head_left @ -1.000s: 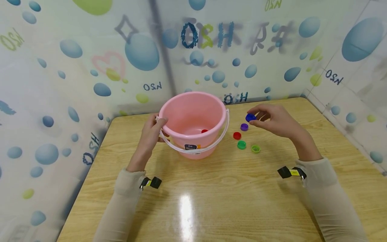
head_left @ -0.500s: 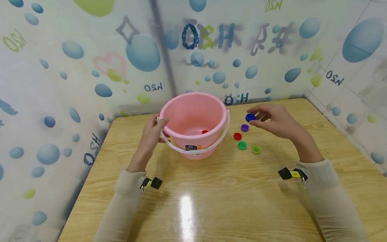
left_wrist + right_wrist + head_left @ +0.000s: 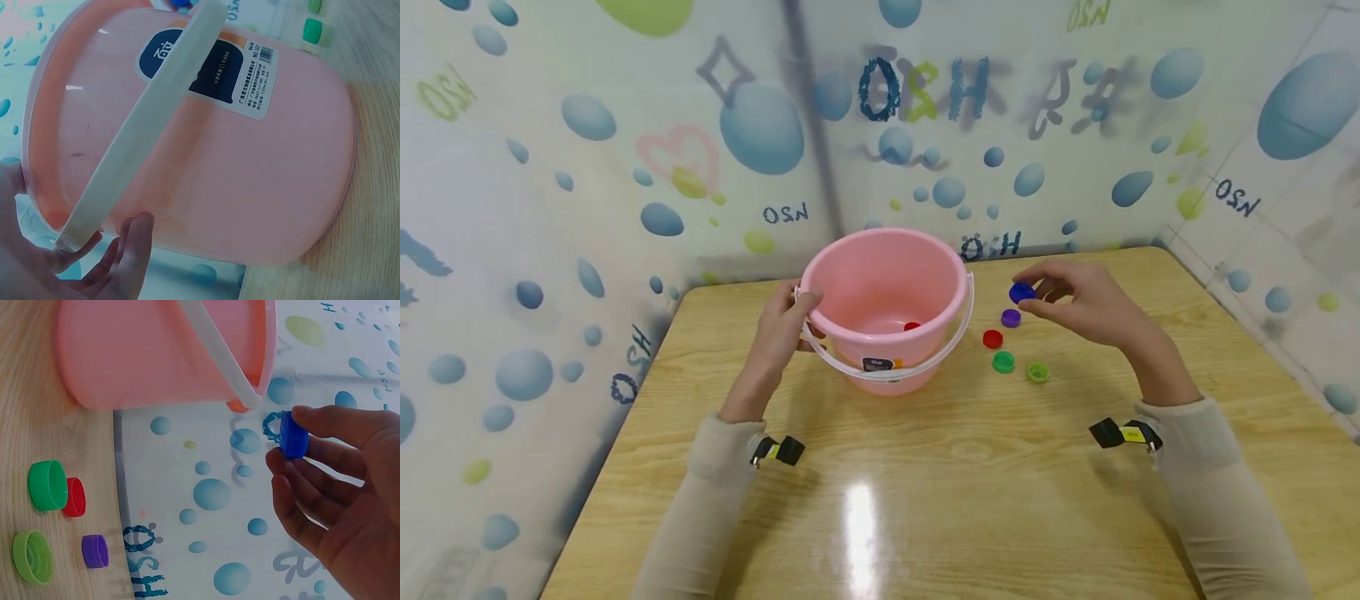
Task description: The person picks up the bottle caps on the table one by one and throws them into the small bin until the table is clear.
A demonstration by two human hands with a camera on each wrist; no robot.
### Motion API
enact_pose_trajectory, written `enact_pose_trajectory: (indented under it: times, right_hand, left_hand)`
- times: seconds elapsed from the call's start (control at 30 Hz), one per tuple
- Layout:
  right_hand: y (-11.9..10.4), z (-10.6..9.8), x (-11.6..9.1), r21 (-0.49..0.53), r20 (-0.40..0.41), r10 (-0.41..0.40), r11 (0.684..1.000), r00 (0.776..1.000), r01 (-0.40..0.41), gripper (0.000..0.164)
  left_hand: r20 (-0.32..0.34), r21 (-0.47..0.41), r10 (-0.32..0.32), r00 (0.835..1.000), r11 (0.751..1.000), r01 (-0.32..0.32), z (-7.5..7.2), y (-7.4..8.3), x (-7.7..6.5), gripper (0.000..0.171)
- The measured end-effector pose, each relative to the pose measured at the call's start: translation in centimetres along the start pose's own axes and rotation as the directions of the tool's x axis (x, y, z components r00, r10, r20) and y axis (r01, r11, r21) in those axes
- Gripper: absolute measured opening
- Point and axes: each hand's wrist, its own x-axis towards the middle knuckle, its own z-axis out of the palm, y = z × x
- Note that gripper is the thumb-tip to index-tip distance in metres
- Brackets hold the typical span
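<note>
A pink bucket (image 3: pixel 891 275) with a white handle (image 3: pixel 891 376) stands upright on the table. My left hand (image 3: pixel 777 327) grips its left rim, thumb over the edge and fingers outside near the handle's end. To the right of the bucket, my right hand (image 3: pixel 1078 302) pinches a blue bottle cap (image 3: pixel 294 434) between thumb and fingertips, held above the table. Below it lie a purple cap (image 3: pixel 95 551), a red cap (image 3: pixel 75 497), a green cap (image 3: pixel 48 485) and a light green cap (image 3: pixel 32 557). Inside the bucket, part of another red cap (image 3: pixel 912 326) shows.
The wooden table (image 3: pixel 955 483) meets a wall covering (image 3: pixel 895 167) patterned with blue and green spots behind the bucket. A similar covered wall rises at the right. Wrist cameras with black straps sit on both sleeves.
The view has shifted slightly. My left hand stays on the bucket's rim, and my right hand still holds the blue cap at about the same place.
</note>
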Motion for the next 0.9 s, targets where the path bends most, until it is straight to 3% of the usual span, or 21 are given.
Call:
enact_pose_trajectory:
  times: [0.2,0.9]
  right_hand:
    - [-0.20,-0.36,0.06,-0.036,0.000,0.035,0.999,0.999,-0.035,0.029]
    - [-0.35,-0.85,0.67,-0.091,0.004,0.023,0.996,1.000,-0.023,0.030]
  left_hand:
    - [-0.001,0.007,-0.005,1.000,1.000,0.005,0.05,-0.13,-0.02,0.050]
    - [0.009,0.005,-0.003,1.000,1.000,0.003,0.10,-0.06,0.07,0.051]
